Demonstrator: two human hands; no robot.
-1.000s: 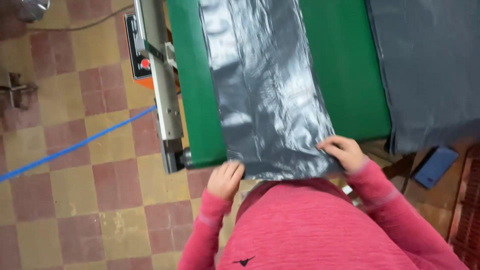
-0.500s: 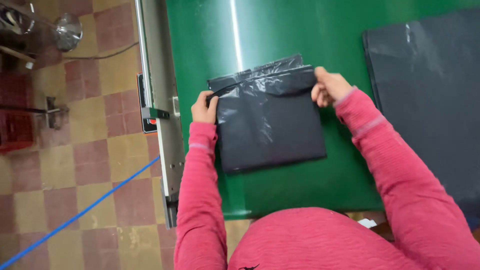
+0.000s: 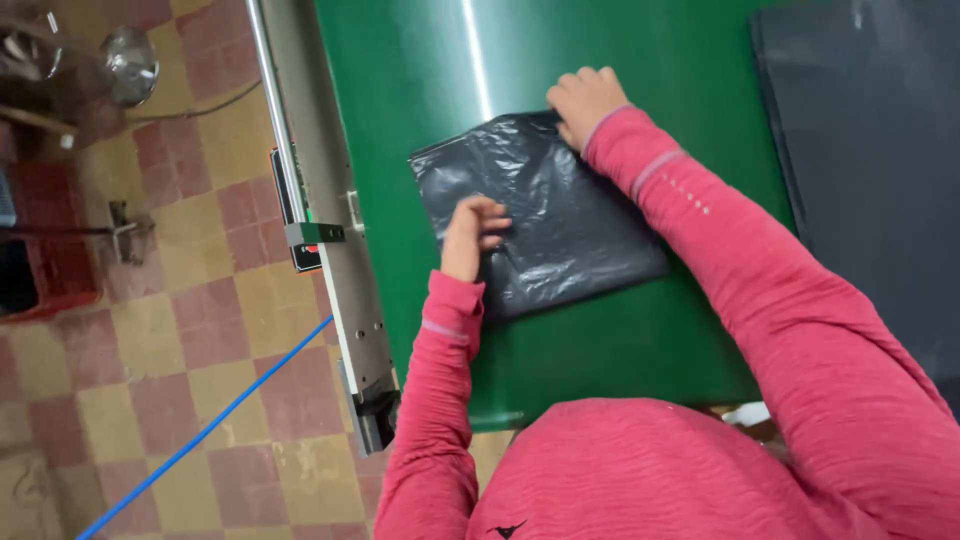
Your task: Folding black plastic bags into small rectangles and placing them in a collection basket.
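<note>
A folded black plastic bag (image 3: pixel 555 215) lies flat on the green table (image 3: pixel 620 350). My left hand (image 3: pixel 470 235) rests on the bag's left part, fingers curled loosely against the plastic. My right hand (image 3: pixel 583 100) presses down on the bag's far right corner with closed fingers. Both arms wear pink sleeves.
A stack of dark plastic sheets (image 3: pixel 870 150) lies on the table's right side. A metal rail (image 3: pixel 325 220) with a small control box runs along the table's left edge. A blue hose (image 3: pixel 200 435) crosses the checkered tile floor at left.
The long bag was folded over into a short rectangle. My left hand moved from the far left corner down onto the bag's middle left; my right hand stays at the far right corner.
</note>
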